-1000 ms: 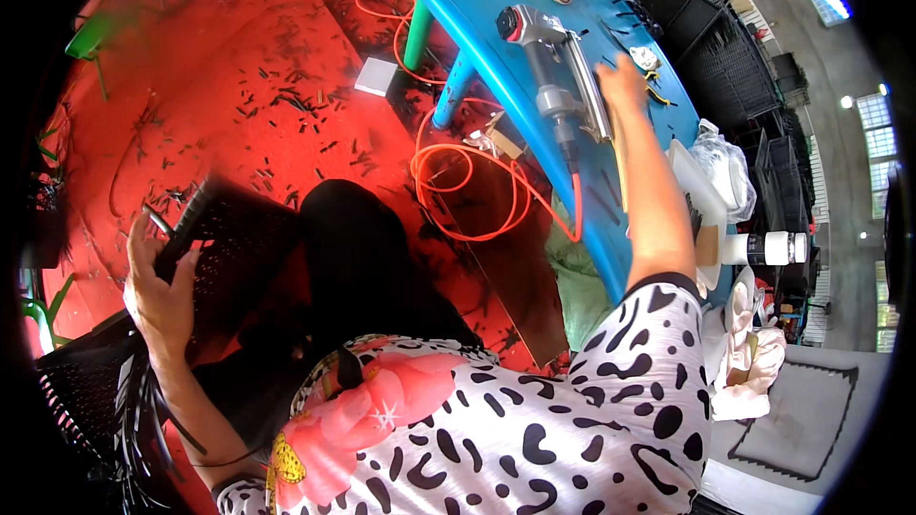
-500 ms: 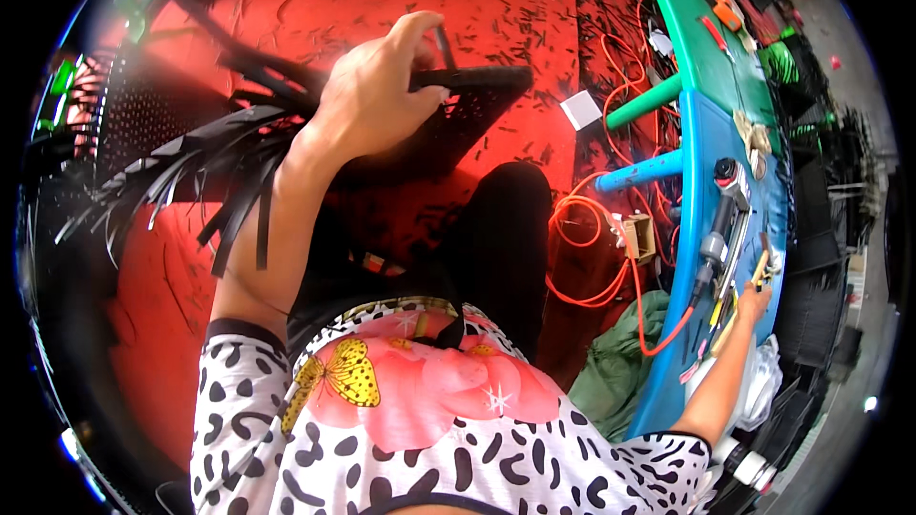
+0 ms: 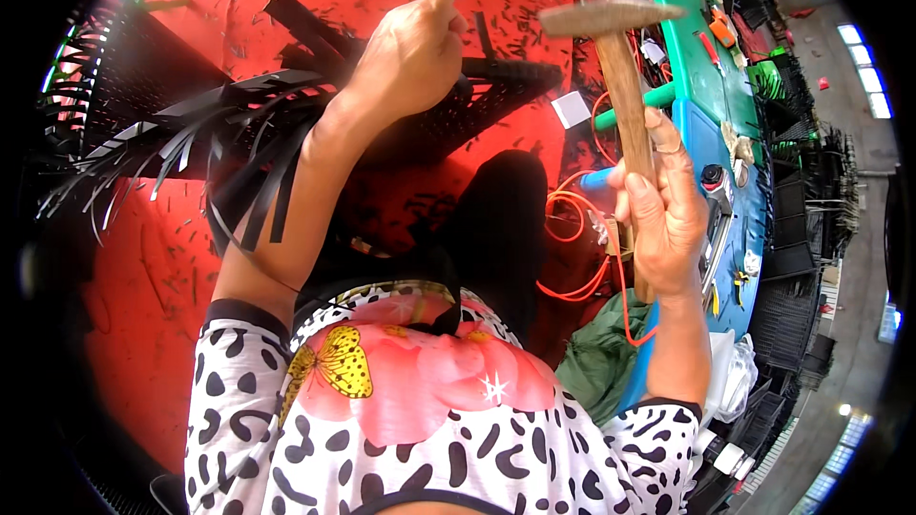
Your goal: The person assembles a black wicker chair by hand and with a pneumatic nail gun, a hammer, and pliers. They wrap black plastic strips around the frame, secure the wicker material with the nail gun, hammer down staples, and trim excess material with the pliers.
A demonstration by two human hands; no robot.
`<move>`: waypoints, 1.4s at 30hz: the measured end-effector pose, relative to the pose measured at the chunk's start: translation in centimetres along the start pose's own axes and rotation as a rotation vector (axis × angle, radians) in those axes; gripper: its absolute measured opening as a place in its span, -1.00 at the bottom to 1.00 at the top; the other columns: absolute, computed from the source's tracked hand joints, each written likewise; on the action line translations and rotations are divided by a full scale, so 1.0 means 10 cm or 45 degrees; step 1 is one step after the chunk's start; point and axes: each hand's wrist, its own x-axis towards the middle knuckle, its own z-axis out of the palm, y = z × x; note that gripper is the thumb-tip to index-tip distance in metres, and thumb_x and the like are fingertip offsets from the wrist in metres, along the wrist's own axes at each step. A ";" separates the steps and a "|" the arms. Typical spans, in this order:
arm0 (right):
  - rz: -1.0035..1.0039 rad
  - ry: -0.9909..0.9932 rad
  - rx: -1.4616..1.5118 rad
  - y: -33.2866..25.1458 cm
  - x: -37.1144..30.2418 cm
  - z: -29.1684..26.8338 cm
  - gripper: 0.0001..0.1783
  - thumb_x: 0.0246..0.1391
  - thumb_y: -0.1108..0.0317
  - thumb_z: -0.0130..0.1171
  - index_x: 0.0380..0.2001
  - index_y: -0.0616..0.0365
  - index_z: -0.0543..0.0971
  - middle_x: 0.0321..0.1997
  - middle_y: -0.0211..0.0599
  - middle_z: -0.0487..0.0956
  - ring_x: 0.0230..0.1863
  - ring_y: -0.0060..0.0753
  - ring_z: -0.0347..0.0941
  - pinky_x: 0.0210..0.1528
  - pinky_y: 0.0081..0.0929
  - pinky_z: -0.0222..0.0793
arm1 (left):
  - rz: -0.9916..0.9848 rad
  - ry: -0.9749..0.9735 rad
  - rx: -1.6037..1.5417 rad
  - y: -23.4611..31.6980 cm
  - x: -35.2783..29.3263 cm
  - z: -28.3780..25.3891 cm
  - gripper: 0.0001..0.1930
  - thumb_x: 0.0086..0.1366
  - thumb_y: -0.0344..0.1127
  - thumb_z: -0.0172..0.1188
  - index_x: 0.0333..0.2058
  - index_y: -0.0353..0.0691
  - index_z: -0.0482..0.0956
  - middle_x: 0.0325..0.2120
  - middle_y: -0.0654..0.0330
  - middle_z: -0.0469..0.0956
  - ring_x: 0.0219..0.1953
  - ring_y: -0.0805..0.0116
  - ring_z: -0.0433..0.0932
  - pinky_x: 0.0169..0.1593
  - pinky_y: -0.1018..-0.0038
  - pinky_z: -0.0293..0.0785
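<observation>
My right hand [image 3: 668,215] is raised on the right, closed round the wooden handle of a hammer [image 3: 625,100]. The hammer stands upright, its metal head on top, lying crosswise. On the left, my left hand [image 3: 410,57] rests at the upper edge of a black woven piece [image 3: 506,86] with a perforated-looking weave. Its fingers curl in, and what they hold is hidden behind the hand. A short black strip sticks up just beyond the fingers. Many loose black strips [image 3: 205,124] fan out to the left, over and around my left forearm.
The red floor [image 3: 162,305] is littered with black scraps. A blue table [image 3: 749,229] and a green table [image 3: 701,48] bearing tools line the right side. An orange hose [image 3: 572,294] coils beside a green cloth [image 3: 601,353]. A white square [image 3: 571,110] lies on the floor.
My right hand has come up from the blue table, now with a hammer in it. My left hand has moved slightly up and right, along with the woven piece, and its fingers have curled in.
</observation>
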 end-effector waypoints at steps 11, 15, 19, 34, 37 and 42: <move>-0.209 -0.094 -0.442 -0.20 0.20 0.10 -0.43 0.12 0.56 -0.04 0.23 0.06 0.27 -0.28 -0.36 0.54 -0.58 -0.75 0.24 -0.50 -0.70 0.28 | 0.035 0.038 0.016 0.03 0.00 0.03 -0.61 0.13 -0.57 -0.14 -0.02 -0.34 0.32 -0.41 0.03 0.56 -0.36 0.20 0.59 -0.25 0.37 0.49; -0.207 -0.019 -0.337 -0.12 0.15 0.23 -0.47 0.08 0.60 -0.01 0.17 0.21 0.30 -0.05 -0.20 0.50 -0.22 -0.48 0.32 -0.20 -0.61 0.28 | -0.014 0.018 0.016 0.03 0.02 0.05 -0.59 0.10 -0.56 -0.10 -0.01 -0.33 0.33 -0.42 0.03 0.55 -0.37 0.16 0.58 -0.25 0.36 0.48; -0.010 -0.138 -0.284 -0.08 0.11 0.17 -0.45 0.13 0.51 -0.03 0.22 0.14 0.25 -0.40 -0.40 0.53 -0.55 -0.82 0.27 -0.49 -0.81 0.25 | -0.053 -0.043 0.146 0.02 0.01 0.06 -0.58 0.10 -0.53 -0.07 0.00 -0.31 0.33 -0.42 0.04 0.56 -0.37 0.13 0.58 -0.24 0.34 0.46; 1.027 1.140 -0.899 1.74 -1.70 -1.64 -0.49 -0.10 0.39 0.22 0.00 0.16 0.42 -0.38 -0.04 0.60 -0.32 -0.03 0.56 -0.22 -0.23 0.42 | -0.222 -0.260 -0.266 -0.17 0.04 0.03 -0.39 0.15 -0.58 0.00 0.22 -0.19 0.19 -0.09 0.04 0.48 -0.11 0.35 0.48 -0.04 0.52 0.38; 1.114 1.137 -1.038 1.92 -1.78 -1.85 -0.52 -0.06 0.34 0.17 -0.01 0.16 0.42 -0.29 0.02 0.59 -0.25 0.02 0.54 -0.16 -0.21 0.40 | -0.263 -0.318 -0.418 -0.30 0.11 -0.09 -0.37 0.14 -0.59 -0.02 0.24 -0.22 0.15 -0.03 0.03 0.44 -0.05 0.37 0.43 0.03 0.51 0.32; 1.043 1.002 -1.250 2.25 -2.17 -2.40 -0.51 0.02 0.29 0.10 0.05 0.18 0.40 -0.36 -0.09 0.61 -0.25 -0.11 0.56 -0.16 -0.28 0.41 | -0.243 -0.350 -0.416 -0.27 0.18 -0.15 -0.38 0.15 -0.53 0.00 0.23 -0.31 0.14 -0.05 0.03 0.43 -0.06 0.38 0.40 0.06 0.51 0.27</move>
